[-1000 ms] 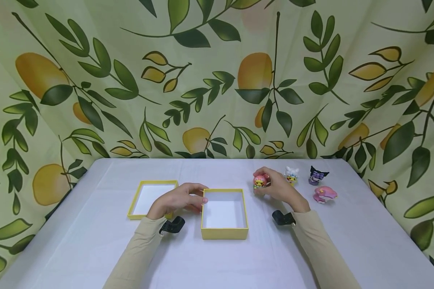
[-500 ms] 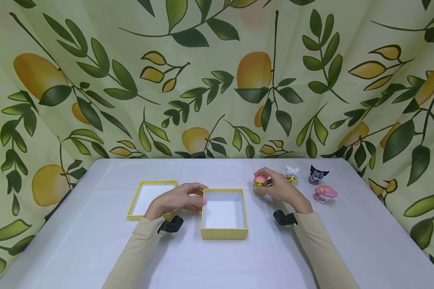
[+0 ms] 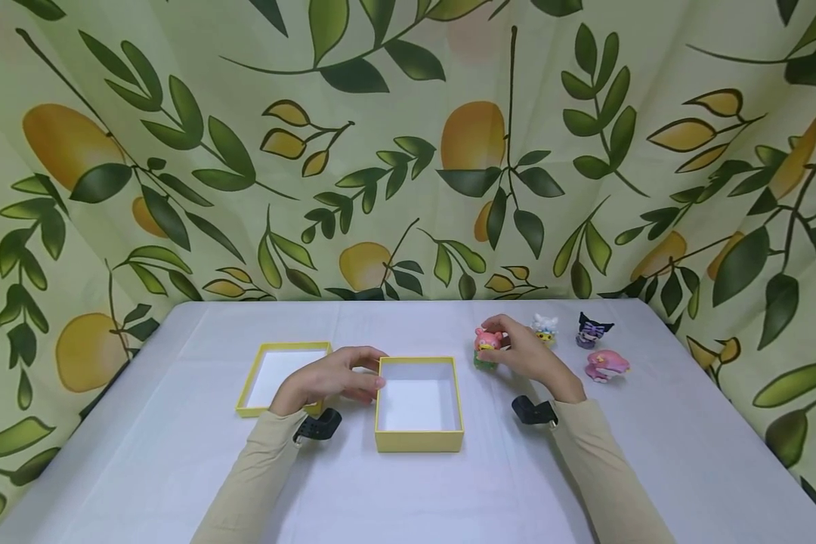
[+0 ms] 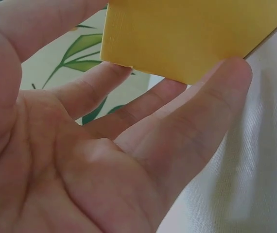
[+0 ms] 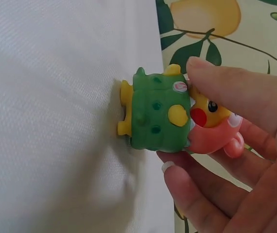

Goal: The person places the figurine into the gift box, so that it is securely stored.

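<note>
A small yellow-faced figurine [image 5: 160, 114] in a green outfit and pink hood stands in my right hand [image 3: 527, 355], thumb across its face side and fingers behind. Its yellow feet are right at the white cloth in the right wrist view. My left hand [image 3: 333, 378] holds the shallow yellow box [image 3: 419, 440] at its left side, the thumb at the rim and fingers by the far corner. Two of those fingertips are hidden behind the yellow wall [image 4: 177, 39] in the left wrist view. The white inside of the box faces up.
Left of the box lies a yellow-rimmed lid [image 3: 248, 393], partly covered by my left hand. Beyond my right hand stand a white figurine [image 3: 545, 327] and a black-and-purple figurine [image 3: 591, 331], with a pink figurine [image 3: 607, 366] nearer. A leafy curtain [image 3: 381, 151] backs the table.
The figurine in my right hand has turned, so its pink hood and green body now show more in the head view. My left hand and the box keep their places.
</note>
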Demonstrator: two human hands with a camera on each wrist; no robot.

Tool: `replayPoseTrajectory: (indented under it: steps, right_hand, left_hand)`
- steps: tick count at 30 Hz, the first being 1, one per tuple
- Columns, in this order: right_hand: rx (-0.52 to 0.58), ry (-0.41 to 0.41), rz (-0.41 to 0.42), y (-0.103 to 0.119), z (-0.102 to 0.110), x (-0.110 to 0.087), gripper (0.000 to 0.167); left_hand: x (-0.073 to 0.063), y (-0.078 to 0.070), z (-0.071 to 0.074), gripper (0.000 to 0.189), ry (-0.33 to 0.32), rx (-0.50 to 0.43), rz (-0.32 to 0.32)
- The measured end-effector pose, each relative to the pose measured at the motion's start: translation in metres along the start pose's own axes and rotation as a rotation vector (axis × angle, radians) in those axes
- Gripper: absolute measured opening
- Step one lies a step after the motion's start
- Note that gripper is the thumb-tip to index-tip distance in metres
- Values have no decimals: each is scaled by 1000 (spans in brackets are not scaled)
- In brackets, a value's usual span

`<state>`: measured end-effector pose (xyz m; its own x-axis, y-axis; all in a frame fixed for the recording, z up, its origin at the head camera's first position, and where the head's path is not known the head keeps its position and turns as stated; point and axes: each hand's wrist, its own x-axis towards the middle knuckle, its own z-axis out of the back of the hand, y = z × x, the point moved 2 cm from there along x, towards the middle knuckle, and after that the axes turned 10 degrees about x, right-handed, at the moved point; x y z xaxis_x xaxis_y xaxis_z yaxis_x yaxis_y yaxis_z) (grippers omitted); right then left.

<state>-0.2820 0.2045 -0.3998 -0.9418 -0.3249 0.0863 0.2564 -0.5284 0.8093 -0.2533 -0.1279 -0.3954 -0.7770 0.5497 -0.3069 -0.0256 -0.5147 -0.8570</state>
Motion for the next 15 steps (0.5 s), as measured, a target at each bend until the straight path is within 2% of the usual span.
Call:
replayPoseTrajectory:
  steps: [6,15]
  right_hand:
    - [-16,7,-30,0,1,0,45]
    - [-13,9,-13,1,1,-2,43]
  left_hand:
    - [0,0,0,57,-2,-11,0]
    - [0,0,-1,57,-7,-6,-2]
